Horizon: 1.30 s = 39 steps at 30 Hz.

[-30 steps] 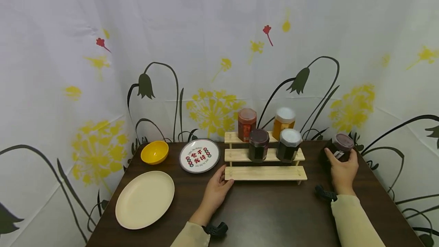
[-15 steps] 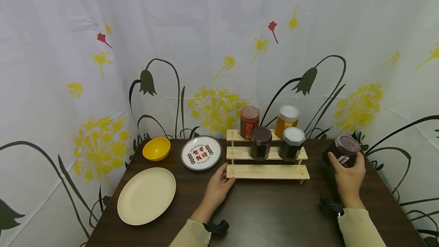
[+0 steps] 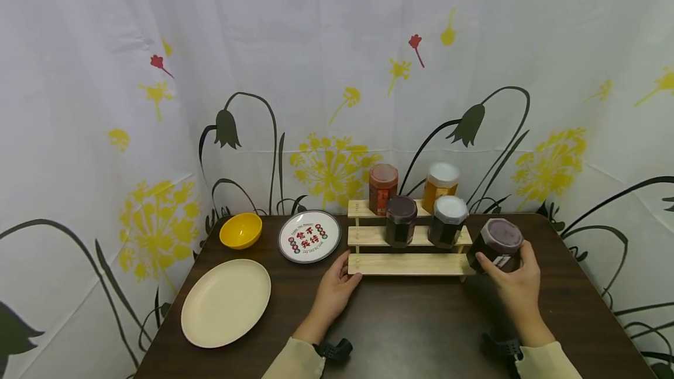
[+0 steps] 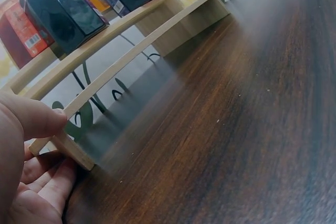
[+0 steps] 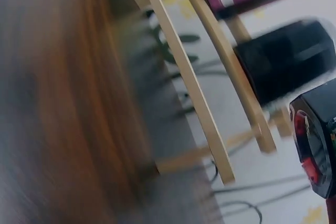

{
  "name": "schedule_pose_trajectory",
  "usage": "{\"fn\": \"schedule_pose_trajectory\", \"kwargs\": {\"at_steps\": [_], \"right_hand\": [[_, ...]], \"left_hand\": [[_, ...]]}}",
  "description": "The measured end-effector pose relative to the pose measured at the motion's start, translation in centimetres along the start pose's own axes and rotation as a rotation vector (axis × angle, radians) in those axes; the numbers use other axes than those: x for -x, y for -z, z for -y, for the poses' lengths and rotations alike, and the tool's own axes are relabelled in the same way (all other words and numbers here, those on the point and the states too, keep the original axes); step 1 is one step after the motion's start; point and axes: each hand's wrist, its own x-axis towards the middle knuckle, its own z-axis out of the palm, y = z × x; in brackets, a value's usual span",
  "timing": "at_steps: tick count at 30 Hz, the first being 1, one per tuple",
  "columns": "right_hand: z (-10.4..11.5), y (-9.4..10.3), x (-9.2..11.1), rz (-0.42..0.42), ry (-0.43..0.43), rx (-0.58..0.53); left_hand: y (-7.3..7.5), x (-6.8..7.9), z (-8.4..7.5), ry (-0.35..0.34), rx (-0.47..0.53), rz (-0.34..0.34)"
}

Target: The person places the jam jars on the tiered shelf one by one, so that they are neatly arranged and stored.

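A three-step wooden rack (image 3: pixel 411 264) stands at the middle right of the table. My left hand (image 3: pixel 330 296) pinches the left end of its lowest step, thumb on top and fingers beneath, as the left wrist view shows. Beside the rack's right end, my right hand (image 3: pixel 515 285) grips a dark jar with a purple lid (image 3: pixel 497 240), tilted and raised over the table. On the middle step are a purple-lidded dark jar (image 3: pixel 401 222) and a white-lidded dark jar (image 3: pixel 447 222). The top step bears a red jar (image 3: pixel 383 189) and an amber jar (image 3: pixel 441 186).
To the left lie a cream oval plate (image 3: pixel 226 303), a yellow bowl (image 3: pixel 240 231) and a white plate with red characters (image 3: pixel 309 237). A flower-printed curtain (image 3: pixel 326 75) hangs right behind the dark wooden table (image 3: pixel 411 332).
My right hand has lifted the purple-lidded jar from the back right and brought it left and nearer, to the rack's right end. The left hand keeps its grip on the rack.
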Motion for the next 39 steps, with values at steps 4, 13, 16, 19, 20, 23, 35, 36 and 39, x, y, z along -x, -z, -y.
{"fn": "schedule_pose_trajectory", "kwargs": {"at_steps": [4,13,16,19,20,23,35,36,39], "right_hand": [[1.0,-1.1,1.2,0.058,0.012,-0.015],[2.8,-4.9,3.3,0.209,0.011,-0.027],[2.6,-6.0,3.8,0.227,-0.015,-0.057],[2.3,-6.9,4.1,0.236,-0.006,-0.085],[2.1,-7.1,4.2,0.240,0.002,-0.080],[1.7,-7.8,4.6,0.243,0.050,-0.023],[1.9,-9.0,5.5,0.279,0.102,0.225],[1.9,-9.0,5.5,0.286,0.091,0.238],[1.9,-8.9,5.6,0.309,0.069,0.250]], "left_hand": [[0.0,0.1,0.0,-0.004,-0.014,-0.001],[-0.1,-0.2,0.0,0.017,-0.029,-0.011],[-0.2,-0.2,0.2,0.016,-0.038,-0.011],[-0.3,-0.2,0.2,0.016,-0.048,-0.014],[-0.3,-0.2,0.2,0.008,-0.048,-0.013],[-0.3,-0.2,0.2,0.009,-0.053,-0.019],[0.1,-0.5,0.3,0.005,-0.058,-0.022],[0.1,-0.5,0.3,0.009,-0.058,-0.022],[0.0,-0.6,0.4,0.026,-0.048,-0.012]]}}
